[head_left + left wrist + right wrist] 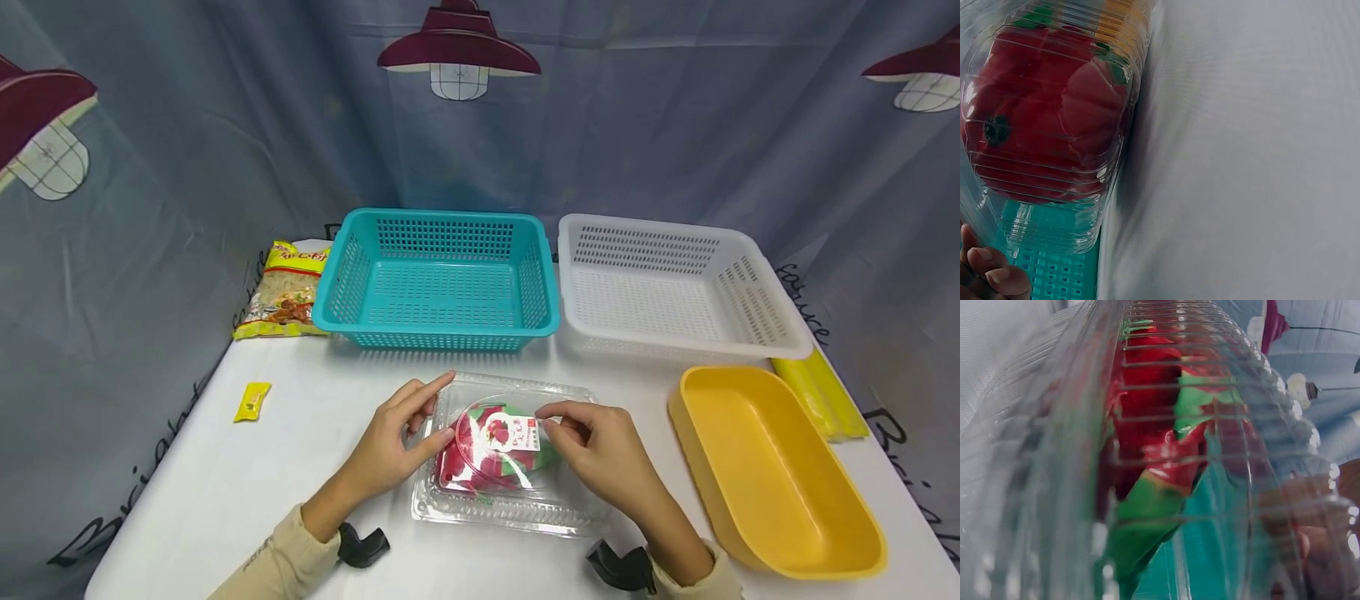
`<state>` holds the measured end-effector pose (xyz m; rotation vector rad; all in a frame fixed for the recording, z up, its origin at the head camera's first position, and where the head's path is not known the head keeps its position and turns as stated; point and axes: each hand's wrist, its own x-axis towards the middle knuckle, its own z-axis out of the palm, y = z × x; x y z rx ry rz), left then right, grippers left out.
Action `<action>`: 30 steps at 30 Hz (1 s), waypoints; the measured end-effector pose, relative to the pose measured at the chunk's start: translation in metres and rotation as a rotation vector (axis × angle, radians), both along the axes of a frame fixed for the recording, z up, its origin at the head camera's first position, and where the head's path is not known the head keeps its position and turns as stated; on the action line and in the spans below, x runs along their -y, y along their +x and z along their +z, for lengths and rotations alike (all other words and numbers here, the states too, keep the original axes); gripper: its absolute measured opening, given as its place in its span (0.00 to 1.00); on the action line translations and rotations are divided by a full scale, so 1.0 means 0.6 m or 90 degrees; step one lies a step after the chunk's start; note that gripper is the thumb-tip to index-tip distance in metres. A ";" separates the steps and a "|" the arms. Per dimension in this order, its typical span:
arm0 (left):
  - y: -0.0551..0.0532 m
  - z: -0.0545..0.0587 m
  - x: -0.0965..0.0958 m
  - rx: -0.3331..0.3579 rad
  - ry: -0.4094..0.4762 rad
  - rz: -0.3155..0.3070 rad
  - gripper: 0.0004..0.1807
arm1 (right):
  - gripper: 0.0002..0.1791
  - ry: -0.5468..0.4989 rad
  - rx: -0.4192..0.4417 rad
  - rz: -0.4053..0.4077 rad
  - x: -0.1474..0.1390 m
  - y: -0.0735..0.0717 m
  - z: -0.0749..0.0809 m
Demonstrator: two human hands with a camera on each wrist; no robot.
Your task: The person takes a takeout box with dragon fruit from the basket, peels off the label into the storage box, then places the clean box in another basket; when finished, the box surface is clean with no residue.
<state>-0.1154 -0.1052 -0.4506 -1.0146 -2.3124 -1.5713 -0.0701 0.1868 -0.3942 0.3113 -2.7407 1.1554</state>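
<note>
A clear plastic clamshell box lies closed on the white table. Inside it is a red-and-green dragon fruit; its skin also shows through the ribbed wall in the left wrist view and right wrist view. A white label with a fruit picture sits on the lid. My right hand pinches the label's upper right corner with thumb and forefinger. My left hand rests at the box's left side, thumb on the lid, forefinger stretched toward the far left corner.
Behind the box stand a teal basket and a white basket. A yellow tub is at right, beside a yellow packet. At left are a printed food bag and a small yellow wrapped piece.
</note>
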 end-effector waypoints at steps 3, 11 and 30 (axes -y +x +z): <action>-0.001 -0.001 -0.001 0.003 0.000 -0.003 0.35 | 0.10 0.000 0.008 -0.002 -0.001 -0.001 0.001; 0.002 -0.001 -0.001 0.003 0.001 0.001 0.35 | 0.10 -0.005 0.014 0.000 0.001 0.002 0.000; 0.004 -0.001 -0.001 -0.011 -0.008 0.011 0.35 | 0.09 -0.021 0.058 -0.004 0.005 0.003 0.005</action>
